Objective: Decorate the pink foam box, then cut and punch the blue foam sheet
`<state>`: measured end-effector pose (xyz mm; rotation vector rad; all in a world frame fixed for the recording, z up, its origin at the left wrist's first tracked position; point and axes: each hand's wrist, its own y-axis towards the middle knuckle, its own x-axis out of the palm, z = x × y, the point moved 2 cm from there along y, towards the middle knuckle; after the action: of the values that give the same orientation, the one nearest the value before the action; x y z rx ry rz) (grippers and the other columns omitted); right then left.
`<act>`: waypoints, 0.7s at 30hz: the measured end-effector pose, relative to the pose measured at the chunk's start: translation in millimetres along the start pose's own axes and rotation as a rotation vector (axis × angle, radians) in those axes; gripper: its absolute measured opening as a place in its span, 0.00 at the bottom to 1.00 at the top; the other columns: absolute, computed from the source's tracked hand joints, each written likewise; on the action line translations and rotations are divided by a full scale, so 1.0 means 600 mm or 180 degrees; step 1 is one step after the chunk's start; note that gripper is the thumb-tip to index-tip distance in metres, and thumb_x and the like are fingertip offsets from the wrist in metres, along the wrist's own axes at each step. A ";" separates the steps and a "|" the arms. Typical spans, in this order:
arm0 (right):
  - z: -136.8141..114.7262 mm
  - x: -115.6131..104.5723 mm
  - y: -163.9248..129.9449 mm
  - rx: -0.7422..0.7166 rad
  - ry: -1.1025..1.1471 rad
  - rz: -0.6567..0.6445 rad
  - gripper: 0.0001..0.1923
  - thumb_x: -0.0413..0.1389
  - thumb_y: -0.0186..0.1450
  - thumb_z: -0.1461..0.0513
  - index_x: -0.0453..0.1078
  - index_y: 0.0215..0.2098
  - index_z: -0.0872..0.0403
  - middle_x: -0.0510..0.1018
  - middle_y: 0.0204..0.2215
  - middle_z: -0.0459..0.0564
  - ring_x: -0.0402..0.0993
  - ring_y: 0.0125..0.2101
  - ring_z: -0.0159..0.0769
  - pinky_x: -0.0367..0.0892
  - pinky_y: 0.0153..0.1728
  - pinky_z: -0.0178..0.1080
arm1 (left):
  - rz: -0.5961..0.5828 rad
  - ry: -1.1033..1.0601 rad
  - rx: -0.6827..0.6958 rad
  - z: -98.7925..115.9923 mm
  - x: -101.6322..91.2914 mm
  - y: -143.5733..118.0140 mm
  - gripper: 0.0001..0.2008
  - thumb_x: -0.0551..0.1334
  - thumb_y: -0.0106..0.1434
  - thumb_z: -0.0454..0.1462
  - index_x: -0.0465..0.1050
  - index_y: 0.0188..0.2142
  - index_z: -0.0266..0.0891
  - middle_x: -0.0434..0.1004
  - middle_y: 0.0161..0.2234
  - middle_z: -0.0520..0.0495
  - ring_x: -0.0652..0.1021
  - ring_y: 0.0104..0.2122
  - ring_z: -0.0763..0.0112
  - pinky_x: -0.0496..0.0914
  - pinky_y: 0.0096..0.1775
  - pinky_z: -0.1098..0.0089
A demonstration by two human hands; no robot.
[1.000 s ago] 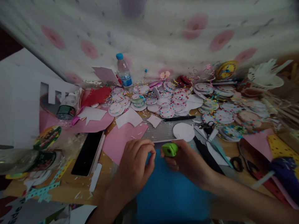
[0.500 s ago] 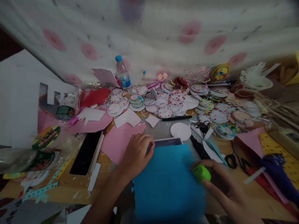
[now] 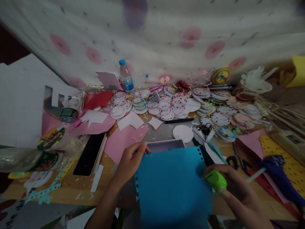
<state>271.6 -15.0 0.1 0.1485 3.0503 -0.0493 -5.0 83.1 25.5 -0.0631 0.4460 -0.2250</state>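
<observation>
A blue sheet of paper point(image 3: 173, 187) with small cut-out notches along its left and upper right edges lies in front of me. My left hand point(image 3: 130, 162) pinches its upper left corner between thumb and fingers. In my right hand point(image 3: 234, 187) is a bright green craft punch point(image 3: 216, 180), just beside the sheet's right edge. Blur there hides whether punch and paper touch. Behind the sheet's top edge a shallow pale box or tray point(image 3: 165, 145) shows in part.
White paper discs point(image 3: 166, 106) with coloured dots crowd the back. A phone point(image 3: 90, 154) and pink paper point(image 3: 126, 140) lie left. Scissors point(image 3: 234, 159), a black pen point(image 3: 179, 121) and a blue-handled tool point(image 3: 283, 178) are around the right. A water bottle point(image 3: 126, 76) stands behind.
My right hand has moved a little to the right with the green punch, away from the sheet's upper right edge, baring its notches. My left hand has shifted left along the top corner.
</observation>
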 end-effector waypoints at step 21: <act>-0.010 -0.020 0.022 0.0028 -0.0638 0.0404 0.16 0.60 0.58 0.52 0.69 0.43 0.47 0.77 0.39 0.49 0.75 0.40 0.40 0.72 0.39 0.35 | -0.0087 -0.0289 -0.0336 -0.007 0.009 -0.015 0.07 0.60 0.63 0.39 0.75 0.37 0.41 0.78 0.38 0.49 0.76 0.41 0.67 0.68 0.39 0.73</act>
<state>284.2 -2.8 6.7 0.3170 2.8345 -0.0650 -3.9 73.2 20.5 -0.1821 0.3666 -0.2245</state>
